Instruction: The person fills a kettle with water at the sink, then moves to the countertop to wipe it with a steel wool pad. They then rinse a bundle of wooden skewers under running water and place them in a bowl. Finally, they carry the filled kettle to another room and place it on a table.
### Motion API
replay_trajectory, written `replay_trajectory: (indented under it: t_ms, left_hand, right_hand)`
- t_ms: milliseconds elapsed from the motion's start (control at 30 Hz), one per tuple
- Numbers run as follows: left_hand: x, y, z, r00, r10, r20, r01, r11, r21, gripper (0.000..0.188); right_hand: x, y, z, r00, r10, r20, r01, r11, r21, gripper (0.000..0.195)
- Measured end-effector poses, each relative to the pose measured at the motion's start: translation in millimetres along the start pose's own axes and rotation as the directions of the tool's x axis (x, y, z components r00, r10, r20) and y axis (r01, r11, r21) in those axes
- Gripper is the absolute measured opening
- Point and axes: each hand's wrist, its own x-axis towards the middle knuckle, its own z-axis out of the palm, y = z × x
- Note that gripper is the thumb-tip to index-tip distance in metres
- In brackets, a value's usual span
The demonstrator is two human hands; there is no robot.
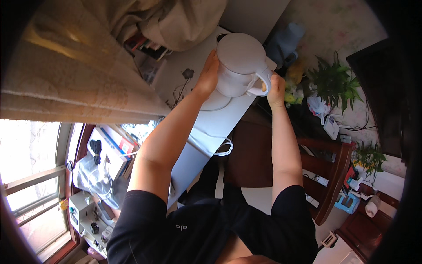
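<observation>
A white electric kettle (239, 62) with a round lid is between my two hands, over a white cabinet top (211, 125). My left hand (209, 74) lies flat along the kettle's left side, near the spout. My right hand (277, 89) is closed around the kettle's handle (264, 81). Below the kettle shows part of a round white power base (216, 104). A coiled white cord (226, 147) hangs at the cabinet's edge. Whether the kettle touches the base is hidden.
To the right stands a dark wooden chair (333, 178). Beyond it are a potted plant (336, 81) and a black television (384, 99). A beige curtain (79, 76) hangs at left, above stacked books (113, 148) and a window (36, 198). A blue jug (286, 41) stands behind the kettle.
</observation>
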Motion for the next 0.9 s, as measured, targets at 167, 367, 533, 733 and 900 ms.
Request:
replay_trajectory:
  t_ms: [167,367,533,733,900]
  left_hand:
    - [47,4,-1,0.998,-0.057,-0.031,0.055,0.995,-0.085,0.056]
    - [71,-5,1,0.996,-0.066,-0.066,0.061,0.995,-0.073,0.057]
    - [74,-16,-2,0.984,-0.16,-0.083,0.161,0.987,0.005,0.062]
    - [72,-19,0,0.963,-0.251,-0.102,0.257,0.965,0.054,0.067]
    - [71,-19,3,0.987,-0.146,-0.072,0.143,0.988,-0.051,0.068]
  right_hand:
    - [33,18,0,0.999,-0.042,-0.032,0.041,0.999,-0.035,0.054]
    - [47,48,-3,0.993,-0.067,-0.099,0.05,0.985,-0.166,0.055]
    - [0,89,0,0.848,0.309,-0.431,-0.338,0.941,0.011,0.034]
    - [-69,112,37,0.995,0.092,-0.043,-0.084,0.511,-0.856,0.05]
    - [-61,106,30,0.97,0.243,0.026,-0.082,0.425,-0.901,0.056]
